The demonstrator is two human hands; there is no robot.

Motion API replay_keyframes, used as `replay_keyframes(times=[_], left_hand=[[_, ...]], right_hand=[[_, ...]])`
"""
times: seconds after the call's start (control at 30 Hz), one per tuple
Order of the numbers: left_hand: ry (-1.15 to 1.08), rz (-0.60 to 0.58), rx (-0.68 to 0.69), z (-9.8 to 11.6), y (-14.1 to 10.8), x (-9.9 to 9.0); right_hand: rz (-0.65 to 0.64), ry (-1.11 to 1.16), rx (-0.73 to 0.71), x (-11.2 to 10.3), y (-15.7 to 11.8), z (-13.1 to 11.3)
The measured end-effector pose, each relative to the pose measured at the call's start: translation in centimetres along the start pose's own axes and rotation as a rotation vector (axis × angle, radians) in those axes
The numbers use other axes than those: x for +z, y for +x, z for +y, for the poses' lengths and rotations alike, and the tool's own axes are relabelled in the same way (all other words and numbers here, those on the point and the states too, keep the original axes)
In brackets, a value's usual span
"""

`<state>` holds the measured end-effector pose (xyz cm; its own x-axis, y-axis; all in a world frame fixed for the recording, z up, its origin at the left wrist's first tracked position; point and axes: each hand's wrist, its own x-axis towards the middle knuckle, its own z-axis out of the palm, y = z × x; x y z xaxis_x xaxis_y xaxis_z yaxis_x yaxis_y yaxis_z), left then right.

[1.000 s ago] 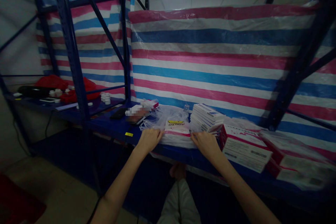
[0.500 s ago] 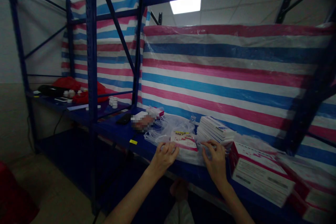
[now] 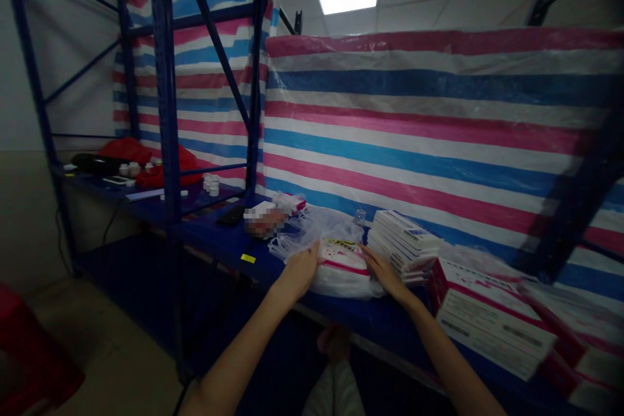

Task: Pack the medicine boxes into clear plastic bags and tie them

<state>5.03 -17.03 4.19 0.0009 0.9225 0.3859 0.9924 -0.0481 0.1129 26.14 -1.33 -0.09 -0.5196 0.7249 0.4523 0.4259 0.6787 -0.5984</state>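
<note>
A white and pinkish-red cardboard box [image 3: 345,261] with yellow and dark lettering near its far edge lies among clear plastic bags on the blue shelf. My left hand [image 3: 301,270] grips its left side, with the fingertips partly hidden. Against the right side press the fingers of my right hand [image 3: 384,271], so the box sits between both hands. Behind and to the left spreads a crumpled clear plastic bag [image 3: 305,231]. Close to my right hand stands a stack of thin white boxes [image 3: 402,240].
Larger white and red boxes [image 3: 492,322] fill the shelf's right end. A small clear glass [image 3: 359,216] stands at the back. Leftward lie a dark phone-like object [image 3: 231,215] and a yellow label [image 3: 248,259]. A blue upright post [image 3: 166,91] divides the shelving.
Both hands have moved inward onto the sides of the box. Earlier, my right hand was raised with fingers apart and my left fingers were curled at the box's near left corner.
</note>
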Motion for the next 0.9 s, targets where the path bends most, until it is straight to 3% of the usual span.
replay_keyframes(times=[0.17, 0.27, 0.47, 0.63, 0.7, 0.8, 0.9], left_hand=[[-0.243, 0.015, 0.007, -1.4, 4.1, 1.7], [-0.423, 0.058, -0.116, -1.8, 5.7, 3.0], [-0.484, 0.131, -0.342, -2.1, 6.3, 5.5], [-0.513, 0.155, -0.421, -2.4, 6.3, 6.4], [-0.522, 0.164, -0.432, -2.5, 6.2, 6.4], [-0.538, 0.178, -0.435, -2.5, 6.2, 6.2], [-0.57, 0.286, -0.406, -2.4, 6.1, 6.1]], right_hand=[[-0.029, -0.169, 0.096, 0.4, 1.2, 0.1], [-0.017, -0.311, 0.143, 0.8, 2.1, -0.5], [0.013, -0.446, 0.28, 1.8, 2.8, -0.7], [0.06, -0.498, 0.347, 1.9, 2.2, -1.4], [0.137, -0.491, 0.302, 1.6, 1.9, -2.0], [0.328, -0.317, 0.054, 1.3, 1.7, -2.8], [0.311, -0.038, -0.109, 1.3, 2.0, -2.8]])
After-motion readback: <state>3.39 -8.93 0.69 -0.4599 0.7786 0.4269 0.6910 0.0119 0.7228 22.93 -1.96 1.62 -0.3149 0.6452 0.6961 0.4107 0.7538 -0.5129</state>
